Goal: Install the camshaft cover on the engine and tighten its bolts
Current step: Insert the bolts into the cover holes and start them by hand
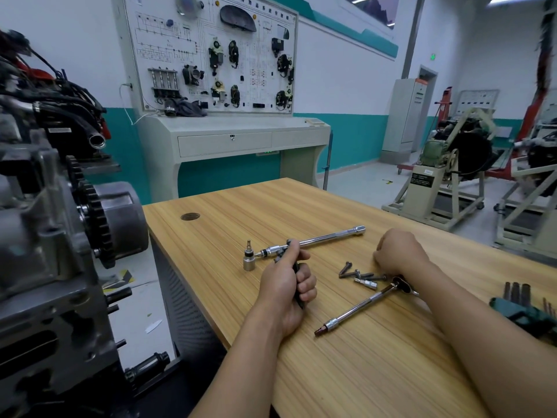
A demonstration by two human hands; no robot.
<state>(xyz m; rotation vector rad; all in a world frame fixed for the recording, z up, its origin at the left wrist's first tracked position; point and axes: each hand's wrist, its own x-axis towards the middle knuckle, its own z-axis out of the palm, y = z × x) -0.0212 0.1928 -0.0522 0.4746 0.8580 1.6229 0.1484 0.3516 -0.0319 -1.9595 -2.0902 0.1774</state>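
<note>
Several bolts beside right hand

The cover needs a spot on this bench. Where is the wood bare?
Bare: the far strip of the table between the round hole and the long bar, and the near stretch between the forearms. Crowded: the middle, around the left hand gripping the ratchet, the bolts and the right hand.

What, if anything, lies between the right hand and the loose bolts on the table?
Nothing visible does. The right hand rests curled on the table right beside the bolts. A bit socket and a ratchet lie on their near side, out of the way. The left hand grips a black-handled tool.
</note>
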